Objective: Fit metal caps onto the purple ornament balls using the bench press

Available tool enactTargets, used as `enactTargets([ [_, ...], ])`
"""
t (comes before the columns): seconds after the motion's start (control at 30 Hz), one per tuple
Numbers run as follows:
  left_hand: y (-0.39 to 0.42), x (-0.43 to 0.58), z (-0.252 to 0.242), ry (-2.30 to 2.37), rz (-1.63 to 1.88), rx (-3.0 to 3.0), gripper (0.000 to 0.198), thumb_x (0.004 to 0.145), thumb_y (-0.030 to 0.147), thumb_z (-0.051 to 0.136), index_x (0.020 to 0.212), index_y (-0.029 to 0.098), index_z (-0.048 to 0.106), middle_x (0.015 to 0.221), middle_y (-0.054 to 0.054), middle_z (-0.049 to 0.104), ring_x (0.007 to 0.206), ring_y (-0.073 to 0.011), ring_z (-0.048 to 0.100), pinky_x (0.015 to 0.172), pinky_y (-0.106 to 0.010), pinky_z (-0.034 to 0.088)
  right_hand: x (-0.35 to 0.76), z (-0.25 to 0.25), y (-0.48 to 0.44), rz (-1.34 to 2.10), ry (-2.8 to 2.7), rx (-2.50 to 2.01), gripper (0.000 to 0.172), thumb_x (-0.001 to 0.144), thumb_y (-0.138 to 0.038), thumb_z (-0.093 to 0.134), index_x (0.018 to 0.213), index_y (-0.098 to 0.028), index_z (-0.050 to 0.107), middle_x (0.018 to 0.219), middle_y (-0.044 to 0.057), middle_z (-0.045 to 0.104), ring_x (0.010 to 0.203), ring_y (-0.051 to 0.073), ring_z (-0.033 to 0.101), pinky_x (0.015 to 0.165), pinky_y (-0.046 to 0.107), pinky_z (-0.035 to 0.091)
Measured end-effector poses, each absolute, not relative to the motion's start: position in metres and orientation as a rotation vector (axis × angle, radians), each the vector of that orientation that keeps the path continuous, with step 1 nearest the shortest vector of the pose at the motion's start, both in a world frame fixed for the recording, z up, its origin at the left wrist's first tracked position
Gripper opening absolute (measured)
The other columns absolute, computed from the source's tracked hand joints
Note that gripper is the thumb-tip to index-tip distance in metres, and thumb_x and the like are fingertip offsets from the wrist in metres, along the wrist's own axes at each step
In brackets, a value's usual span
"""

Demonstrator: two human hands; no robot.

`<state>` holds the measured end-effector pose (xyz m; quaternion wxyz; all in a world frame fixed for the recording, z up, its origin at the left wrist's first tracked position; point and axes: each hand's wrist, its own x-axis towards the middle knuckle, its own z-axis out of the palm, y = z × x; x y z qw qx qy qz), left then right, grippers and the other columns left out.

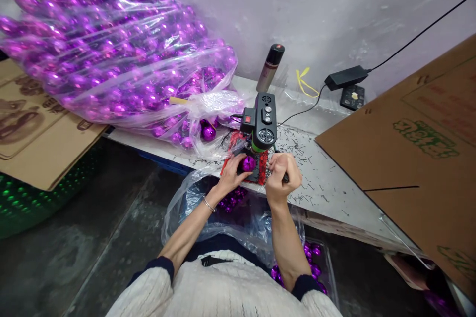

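Note:
Between the thumb and fingers of my left hand [234, 174] is a shiny purple bauble [249, 163], held at the base of a small black bench machine [266, 121] with round grilles and a red switch. My right hand [284, 174] is wrapped round the machine's black-ended lever [285, 178], just right of the base. Under the machine lies a red mat [263, 167]. What the machine's lower end touches is hidden behind its head. Left of it, another purple bauble [208, 131] shows at the mouth of a large clear bag [141, 59] full of purple baubles.
Behind the machine stand a spray can [270, 67], a yellow tie [307, 84] and a black power adapter [345, 77] with its cable. Dark scraps litter the white table [327, 178]. Cardboard boxes flank both sides, the right box [416, 158] being close. An open plastic bag [186, 208] hangs below the edge.

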<state>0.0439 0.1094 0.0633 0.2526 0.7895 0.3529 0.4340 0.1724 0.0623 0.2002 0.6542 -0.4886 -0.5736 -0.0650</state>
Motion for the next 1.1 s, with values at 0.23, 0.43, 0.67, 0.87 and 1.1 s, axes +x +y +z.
enactTargets([
  [0.23, 0.053, 0.001, 0.063, 0.912, 1.1, 2.38, 0.084, 0.089, 0.063, 0.068, 0.153, 0.019, 0.039, 0.152, -0.024, 0.052, 0.142, -0.0356, 0.053, 0.114, -0.058, 0.047, 0.176, 0.177, 0.053, -0.189, -1.398, -1.079, 0.026, 0.096, -0.014, 0.046, 0.072, -0.022, 0.053, 0.069, -0.001, 0.06, 0.065, 0.014, 0.06, 0.061, 0.03, 0.046],
  [0.43, 0.161, -0.019, 0.096, 1.565, 1.322, 2.168, 0.039, 0.104, 0.036, 0.046, 0.135, 0.017, 0.059, 0.136, -0.019, 0.065, 0.129, -0.032, 0.061, 0.112, -0.052, 0.047, 0.174, 0.173, 0.054, -0.199, -1.382, -1.074, 0.028, 0.096, -0.014, 0.047, 0.07, -0.023, 0.052, 0.066, -0.001, 0.059, 0.063, 0.015, 0.06, 0.06, 0.03, 0.045],
  [0.67, 0.231, -0.018, 0.108, 1.894, 0.697, 2.144, 0.056, 0.09, 0.031, 0.071, 0.138, 0.006, 0.056, 0.106, -0.022, 0.069, 0.108, -0.0386, 0.068, 0.104, -0.054, 0.046, 0.174, 0.176, 0.053, -0.22, -1.416, -1.064, 0.027, 0.095, -0.01, 0.046, 0.071, -0.023, 0.05, 0.065, -0.002, 0.056, 0.064, 0.013, 0.059, 0.061, 0.028, 0.046],
  [0.87, 0.201, -0.029, 0.113, 1.412, 1.009, 1.841, 0.066, 0.086, 0.041, 0.078, 0.143, 0.018, 0.052, 0.133, -0.016, 0.065, 0.116, -0.0303, 0.069, 0.102, -0.044, 0.055, 0.174, 0.177, 0.054, -0.212, -1.423, -1.048, 0.027, 0.095, -0.01, 0.046, 0.072, -0.023, 0.05, 0.067, -0.002, 0.056, 0.064, 0.013, 0.058, 0.061, 0.028, 0.045],
  [1.1, 0.125, 0.005, 0.096, 1.062, 1.204, 1.278, 0.061, 0.095, 0.058, 0.063, 0.141, 0.02, 0.054, 0.134, -0.012, 0.068, 0.12, -0.0244, 0.069, 0.105, -0.04, 0.056, 0.173, 0.198, 0.057, -0.153, -1.369, -1.086, 0.028, 0.097, -0.014, 0.047, 0.072, -0.023, 0.051, 0.068, -0.002, 0.058, 0.065, 0.013, 0.058, 0.063, 0.03, 0.043],
])
